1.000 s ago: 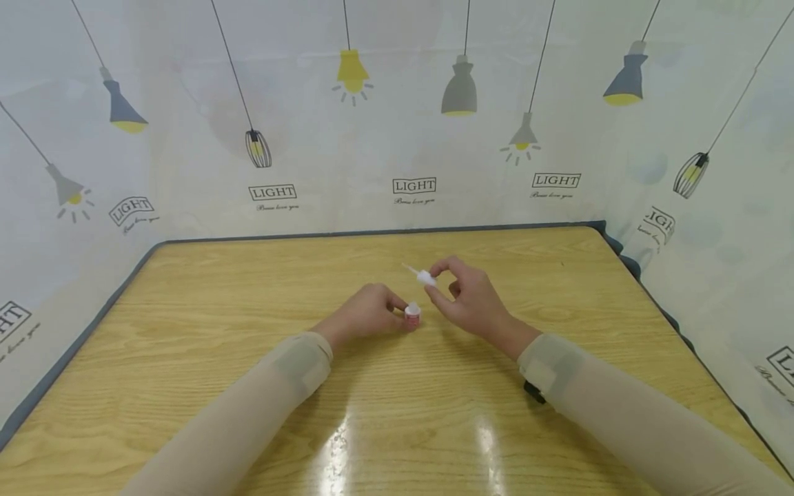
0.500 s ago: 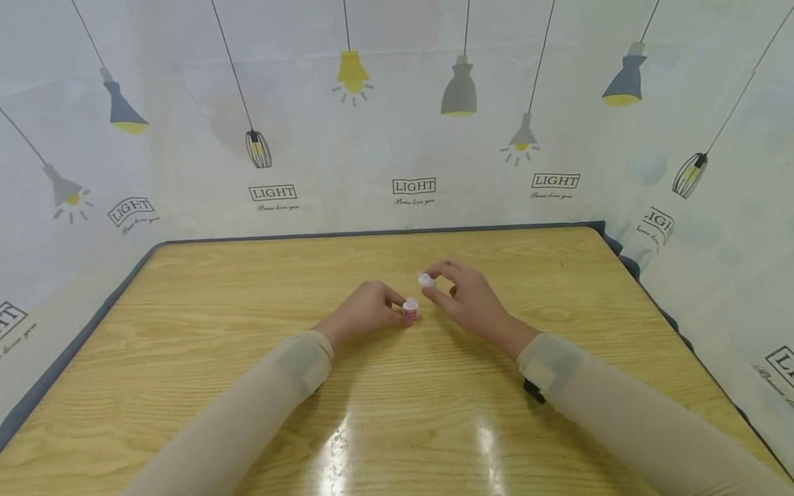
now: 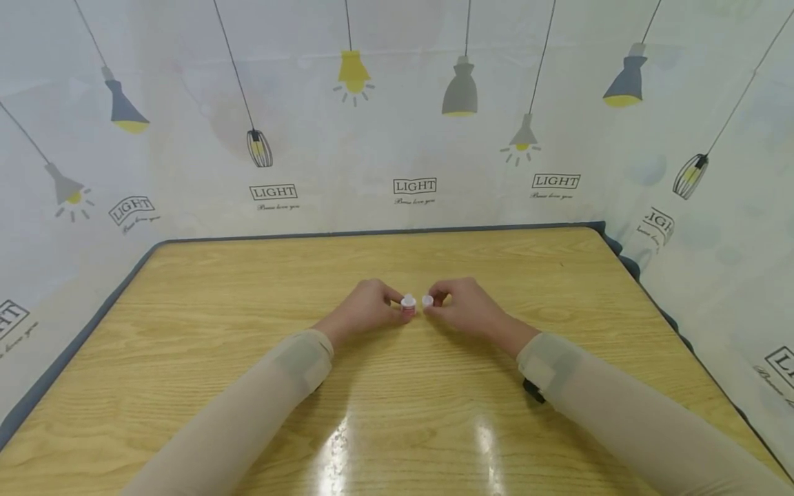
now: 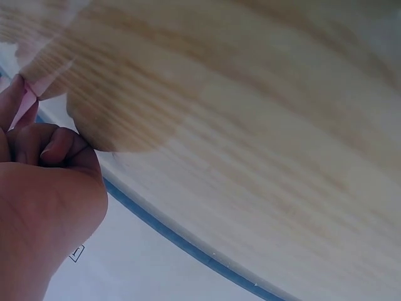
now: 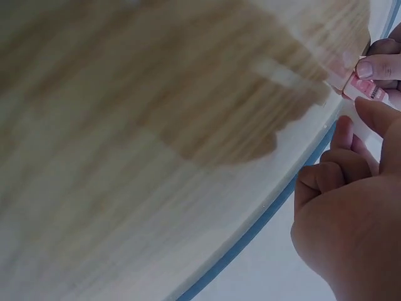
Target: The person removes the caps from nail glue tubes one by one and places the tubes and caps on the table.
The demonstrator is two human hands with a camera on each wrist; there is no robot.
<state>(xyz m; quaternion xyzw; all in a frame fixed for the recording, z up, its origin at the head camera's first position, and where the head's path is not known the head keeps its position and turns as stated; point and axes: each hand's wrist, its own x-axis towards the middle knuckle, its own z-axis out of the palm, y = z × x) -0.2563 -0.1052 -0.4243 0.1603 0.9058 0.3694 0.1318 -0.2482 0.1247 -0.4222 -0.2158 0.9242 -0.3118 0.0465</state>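
My left hand pinches a small bottle with a pink label and a white top. It stands upright near the middle of the wooden table, its uncapped neck pointing up. Just to its right, my right hand holds a white bottle cap between thumb and fingertips, a small gap apart from the bottle. The cap's thin stem does not show now. In the right wrist view the pink label of the bottle appears beyond my right hand. My left hand hides most of the bottle in the left wrist view.
The glossy wooden table reflects the hands and has a dark blue edge at the back. Behind it and along both sides hangs a pale cloth wall printed with lamps.
The right hand has come down with the cap from above the bottle to beside it. The cap has turned, so its stem no longer shows. The left hand and bottle have shifted slightly up-left.
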